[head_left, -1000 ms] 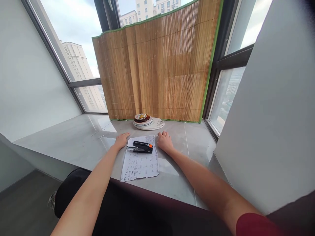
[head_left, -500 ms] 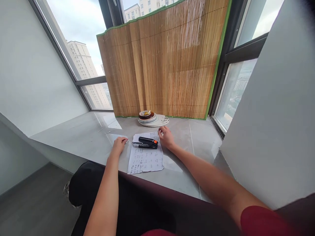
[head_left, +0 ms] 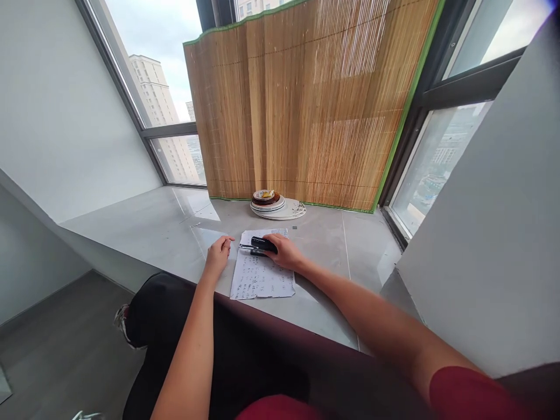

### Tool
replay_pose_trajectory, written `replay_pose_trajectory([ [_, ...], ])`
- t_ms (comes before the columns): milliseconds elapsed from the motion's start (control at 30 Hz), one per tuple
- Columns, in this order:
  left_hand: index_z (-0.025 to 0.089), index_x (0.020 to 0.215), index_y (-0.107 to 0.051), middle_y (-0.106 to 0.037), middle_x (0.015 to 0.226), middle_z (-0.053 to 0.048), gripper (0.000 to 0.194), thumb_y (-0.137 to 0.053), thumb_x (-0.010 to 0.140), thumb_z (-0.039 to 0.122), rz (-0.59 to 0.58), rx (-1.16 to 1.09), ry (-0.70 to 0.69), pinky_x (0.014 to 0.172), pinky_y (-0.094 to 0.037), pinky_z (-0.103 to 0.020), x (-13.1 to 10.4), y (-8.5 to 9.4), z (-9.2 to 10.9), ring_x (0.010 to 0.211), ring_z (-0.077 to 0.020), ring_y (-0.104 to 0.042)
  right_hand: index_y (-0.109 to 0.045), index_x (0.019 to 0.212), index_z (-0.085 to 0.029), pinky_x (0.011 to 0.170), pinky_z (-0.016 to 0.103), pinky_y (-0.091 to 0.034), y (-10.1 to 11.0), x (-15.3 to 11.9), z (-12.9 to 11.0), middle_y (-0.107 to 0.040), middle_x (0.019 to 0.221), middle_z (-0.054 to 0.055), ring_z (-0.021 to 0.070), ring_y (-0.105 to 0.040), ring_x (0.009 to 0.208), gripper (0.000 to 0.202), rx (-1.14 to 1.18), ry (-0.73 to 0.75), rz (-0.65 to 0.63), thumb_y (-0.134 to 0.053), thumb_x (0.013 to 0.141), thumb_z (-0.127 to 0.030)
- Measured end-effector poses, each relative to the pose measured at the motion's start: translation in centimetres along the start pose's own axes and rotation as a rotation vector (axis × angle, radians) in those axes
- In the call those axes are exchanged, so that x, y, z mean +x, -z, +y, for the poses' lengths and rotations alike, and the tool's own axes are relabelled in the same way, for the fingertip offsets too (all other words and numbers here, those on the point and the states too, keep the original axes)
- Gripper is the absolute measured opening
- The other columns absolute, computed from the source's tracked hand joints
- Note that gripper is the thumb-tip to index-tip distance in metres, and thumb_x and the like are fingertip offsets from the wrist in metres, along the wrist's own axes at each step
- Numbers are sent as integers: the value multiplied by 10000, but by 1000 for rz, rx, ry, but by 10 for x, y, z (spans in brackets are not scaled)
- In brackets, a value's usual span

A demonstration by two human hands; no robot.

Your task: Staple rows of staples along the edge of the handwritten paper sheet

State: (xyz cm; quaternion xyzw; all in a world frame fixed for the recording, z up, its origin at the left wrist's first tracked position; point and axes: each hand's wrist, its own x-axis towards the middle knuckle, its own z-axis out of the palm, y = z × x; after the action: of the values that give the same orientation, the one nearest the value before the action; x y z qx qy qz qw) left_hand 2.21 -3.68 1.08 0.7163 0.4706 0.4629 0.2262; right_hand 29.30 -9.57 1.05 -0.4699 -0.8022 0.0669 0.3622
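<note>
A black stapler (head_left: 259, 243) lies on a handwritten sheet of paper (head_left: 262, 280), and my right hand (head_left: 283, 252) is wrapped around its right end from above. The hand hides the stapler's orange part. Against the stapler's left side rests a pen (head_left: 245, 247) with a clear barrel, also on the paper. My left hand (head_left: 219, 255) rests on the sill just left of the sheet, its index finger extended toward the paper's edge and the other fingers loosely curled. Nothing shows in it. A small dark strip, perhaps staples (head_left: 294, 227), lies beyond the paper's upper right corner.
A stack of plates (head_left: 280, 211) with a small brown dish on top stands at the back of the tiled sill (head_left: 350, 274). Behind it hangs a bamboo blind (head_left: 297, 116) with green edging. Windows flank the blind, and a wall (head_left: 485, 221) rises on the right.
My right hand has moved left from beside the paper and closed over the stapler. The small dark strip now shows where that hand was. My left index finger is more extended. The view has shifted slightly.
</note>
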Motion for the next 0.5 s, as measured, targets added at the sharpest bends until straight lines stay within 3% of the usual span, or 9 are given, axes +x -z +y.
replay_pose_trajectory([
  [133,189,1102,-775,-694,836,-56,436,-537,960,526,7,-58,-3,614,-475,-288,0,0,4,650,-182,-604,-669,1291,-235,1051,389,-489,3,-2,0,-741,1225,90,255,-647,1170,348,-30,94,-19,-726,949,-202],
  [267,186,1211,-757,-780,995,-88,445,-612,928,496,17,-103,-52,779,-555,-330,0,0,5,772,-212,-693,-669,1308,-220,1032,383,-510,4,-4,-3,-747,1245,99,255,-673,1160,389,7,88,-29,-754,929,-204],
  [400,202,1126,-777,-795,988,-87,333,-622,949,438,-47,-7,-60,837,-568,-365,-2,-1,7,851,-252,-720,-677,1308,-226,1027,382,-514,4,-4,-3,-752,1250,97,257,-685,1165,407,25,48,-27,-767,913,-192],
  [500,240,1050,-804,-794,1133,-80,211,-637,963,337,-139,131,-147,996,-545,-415,-4,-3,12,1052,-288,-704,-678,1313,-238,1026,381,-508,3,-4,-3,-753,1249,89,257,-686,1167,410,21,36,-26,-763,914,-194],
])
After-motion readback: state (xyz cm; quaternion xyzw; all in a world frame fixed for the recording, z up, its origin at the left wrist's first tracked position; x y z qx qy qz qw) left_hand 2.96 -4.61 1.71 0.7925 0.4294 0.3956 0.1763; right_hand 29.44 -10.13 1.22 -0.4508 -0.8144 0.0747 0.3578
